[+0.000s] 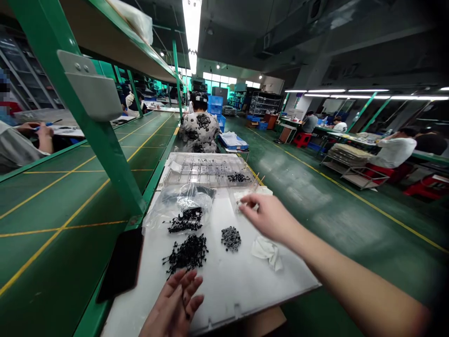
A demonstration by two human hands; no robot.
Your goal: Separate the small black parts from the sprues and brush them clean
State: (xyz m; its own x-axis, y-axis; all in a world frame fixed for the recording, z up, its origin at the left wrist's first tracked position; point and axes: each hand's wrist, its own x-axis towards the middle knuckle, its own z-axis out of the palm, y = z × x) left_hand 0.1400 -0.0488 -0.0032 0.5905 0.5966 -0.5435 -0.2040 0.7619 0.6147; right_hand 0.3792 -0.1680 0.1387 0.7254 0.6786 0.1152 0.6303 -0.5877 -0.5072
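Two bare hands, well apart, at a white work board (217, 295) strewn with small parts.
With the grey ring-shaped parts (230, 238) as the dial's centre, the main heap of black stemmed parts (189, 250) lies at nine o'clock, and a second black cluster (187, 221) on a clear plastic bag (157, 208) at ten. The left hand (175, 302), at seven o'clock by the heap's near edge, curls loosely, fingers parted; the right hand (263, 213), between one and two, bunches its fingertips. Whether either holds anything, I cannot tell. A crumpled white cloth (267, 252) lies near four.
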